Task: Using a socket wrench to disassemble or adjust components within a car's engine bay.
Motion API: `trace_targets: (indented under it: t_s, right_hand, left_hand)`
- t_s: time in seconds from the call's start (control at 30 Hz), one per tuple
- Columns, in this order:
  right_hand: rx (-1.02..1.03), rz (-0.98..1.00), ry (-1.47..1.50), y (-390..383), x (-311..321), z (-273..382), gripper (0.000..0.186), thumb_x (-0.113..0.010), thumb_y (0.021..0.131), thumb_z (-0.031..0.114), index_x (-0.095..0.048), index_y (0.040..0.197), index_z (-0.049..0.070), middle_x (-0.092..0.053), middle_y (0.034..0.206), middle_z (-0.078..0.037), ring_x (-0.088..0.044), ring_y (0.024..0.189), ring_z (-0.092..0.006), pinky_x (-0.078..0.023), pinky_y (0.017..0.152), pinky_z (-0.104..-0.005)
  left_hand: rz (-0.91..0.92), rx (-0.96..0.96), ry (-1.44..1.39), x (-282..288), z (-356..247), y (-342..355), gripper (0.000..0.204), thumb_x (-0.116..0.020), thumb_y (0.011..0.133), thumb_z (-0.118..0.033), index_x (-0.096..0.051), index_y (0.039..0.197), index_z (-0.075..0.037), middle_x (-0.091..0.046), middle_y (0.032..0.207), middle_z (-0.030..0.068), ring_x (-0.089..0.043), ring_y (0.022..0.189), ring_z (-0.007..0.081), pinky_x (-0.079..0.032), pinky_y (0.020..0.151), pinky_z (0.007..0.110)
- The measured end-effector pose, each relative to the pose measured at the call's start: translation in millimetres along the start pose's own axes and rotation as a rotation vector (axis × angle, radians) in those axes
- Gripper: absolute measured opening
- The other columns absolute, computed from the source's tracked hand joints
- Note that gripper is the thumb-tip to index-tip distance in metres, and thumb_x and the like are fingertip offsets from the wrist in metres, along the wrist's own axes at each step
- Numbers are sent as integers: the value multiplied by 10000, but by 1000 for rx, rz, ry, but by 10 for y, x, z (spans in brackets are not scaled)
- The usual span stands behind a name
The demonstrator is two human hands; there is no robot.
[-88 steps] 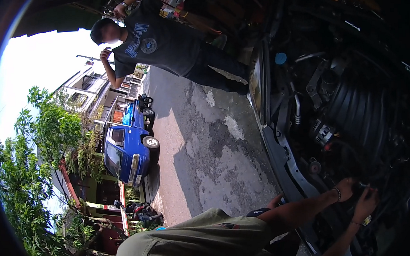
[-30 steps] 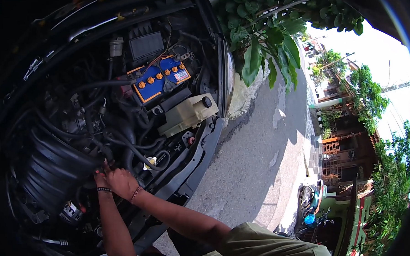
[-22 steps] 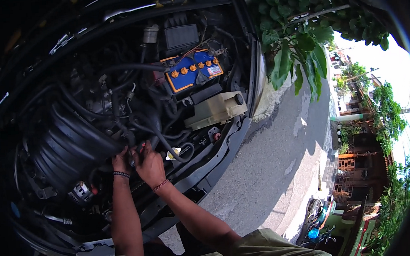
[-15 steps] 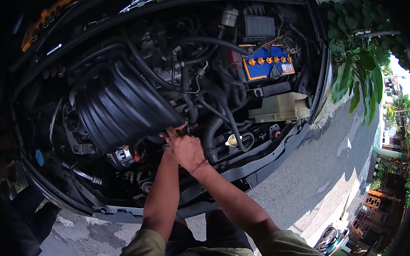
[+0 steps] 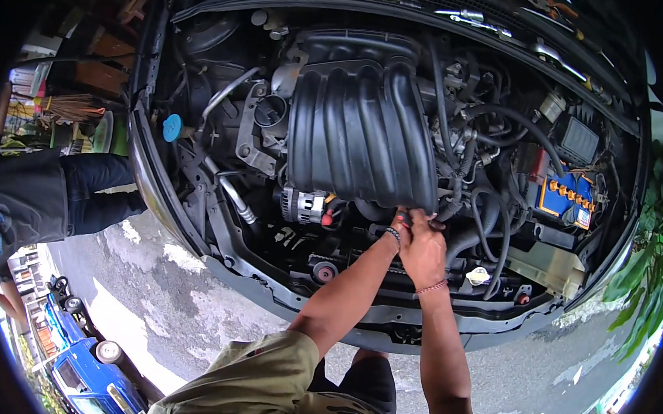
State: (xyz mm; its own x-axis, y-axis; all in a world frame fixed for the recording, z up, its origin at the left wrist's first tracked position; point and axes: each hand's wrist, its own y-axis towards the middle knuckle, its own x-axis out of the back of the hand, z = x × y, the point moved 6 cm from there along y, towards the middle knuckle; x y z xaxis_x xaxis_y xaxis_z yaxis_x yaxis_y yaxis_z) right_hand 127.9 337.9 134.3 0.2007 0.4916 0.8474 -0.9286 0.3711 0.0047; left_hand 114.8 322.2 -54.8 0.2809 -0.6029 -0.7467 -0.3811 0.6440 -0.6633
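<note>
Both hands meet at the lower right corner of a ribbed black plastic intake manifold, on the near side of an engine. My right hand has its fingers curled under that corner, closed around something I cannot make out. Behind it, my left hand reaches to the same spot. Its fingers are mostly hidden by the right hand and the manifold. A small red and dark piece shows between the hands, too small to name. Beside the right hand runs a thick black hose.
An alternator sits left of the hands. To the right are a yellow-labelled cap, a pale plastic reservoir and a blue battery. Ratchets and pliers lie along the far edge. Another person stands at the left.
My view has swung left, so the engine bay appears further right and the other person shows more fully. Both hands remain at the same manifold corner.
</note>
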Motion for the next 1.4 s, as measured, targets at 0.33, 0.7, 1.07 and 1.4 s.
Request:
trace_targets:
  t_s: [0.33, 0.7, 1.07, 1.4]
  right_hand:
    - [-339, -203, 315, -226, 370, -276, 161, -631, 905, 76, -543, 1023, 11, -662, 717, -131, -657, 561, -243, -499, 509, -359]
    - [-425, -232, 17, -267, 693, -665, 228, -664, 883, 194, -588, 1013, 23, -656, 764, -175, -652, 646, -335, -493, 582, -411]
    - [-39, -102, 216, 55, 531, -394, 233, -751, 820, 183, -611, 925, 28, -626, 773, -129, -620, 653, -302, -486, 599, -379]
    - [-386, -104, 340, -290, 650, -740, 214, -735, 854, 194, -630, 927, 22, -600, 668, -105, -550, 524, -196, -429, 511, -320]
  left_hand:
    - [-80, -213, 443, -165, -171, -162, 215, -710, 851, -83, -581, 1011, -20, -655, 913, 127, -712, 761, 285, -457, 454, 265]
    - [-79, -137, 535, -264, -226, -210, 200, -734, 836, -92, -610, 973, -15, -682, 916, 100, -728, 861, 245, -372, 416, 233]
    - [-330, -338, 1395, -385, -462, -666, 175, -743, 787, -106, -732, 907, 20, -734, 807, 101, -666, 679, 129, -529, 651, 293]
    - [-136, -189, 1127, -430, -444, -535, 172, -707, 845, -78, -718, 920, 77, -694, 766, 64, -620, 651, 116, -511, 618, 262]
